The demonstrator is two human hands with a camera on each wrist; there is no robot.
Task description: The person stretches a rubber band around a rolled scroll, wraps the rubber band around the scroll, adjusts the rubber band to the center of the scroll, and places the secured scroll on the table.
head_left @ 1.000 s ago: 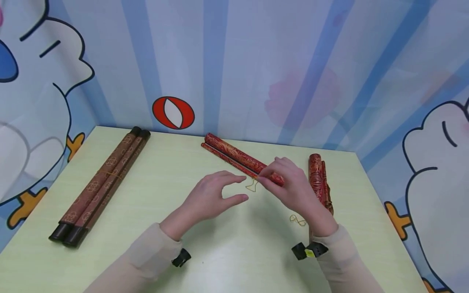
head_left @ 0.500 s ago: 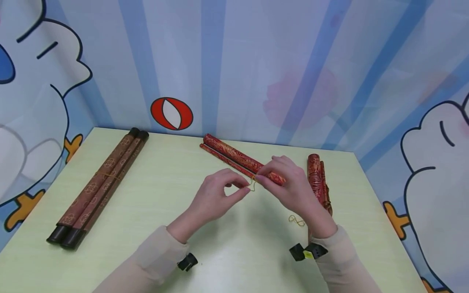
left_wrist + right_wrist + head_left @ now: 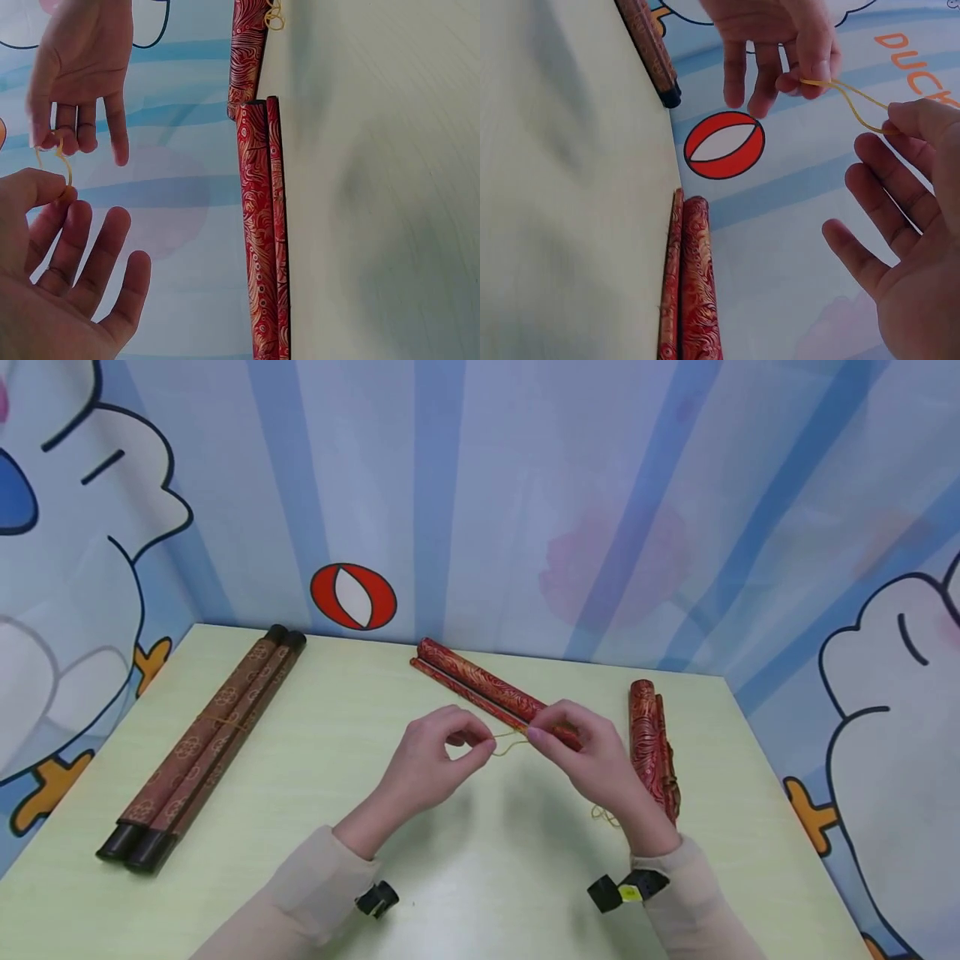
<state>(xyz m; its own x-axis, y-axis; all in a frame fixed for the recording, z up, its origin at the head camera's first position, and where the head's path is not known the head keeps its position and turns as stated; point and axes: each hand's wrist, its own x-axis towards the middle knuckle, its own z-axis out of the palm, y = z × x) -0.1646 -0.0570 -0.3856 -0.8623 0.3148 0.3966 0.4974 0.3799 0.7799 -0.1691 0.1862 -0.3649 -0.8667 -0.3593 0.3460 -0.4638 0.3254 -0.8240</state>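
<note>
In the head view, my left hand (image 3: 431, 756) and right hand (image 3: 588, 756) face each other above the middle of the table. Between them, a thin yellow rubber band (image 3: 862, 94) is stretched into a narrow loop. Thumb and index finger of each hand pinch one end of it; the other fingers fan out loosely in the wrist views. Just beyond the hands lies a red patterned scroll (image 3: 480, 675), a thick roll beside a thin rod. Its near right end is partly hidden behind my right hand.
A second red scroll (image 3: 647, 727) lies on the right, partly behind my right wrist, near loose yellow bands (image 3: 603, 815). Two brown scrolls with black ends (image 3: 202, 743), banded together, lie at left on the pale table (image 3: 337, 710). A cartoon-printed backdrop (image 3: 495, 510) rises behind.
My left hand was spread beside the band, then closed its thumb and index finger on it and drew left. The band went from a slack loop to a stretched one.
</note>
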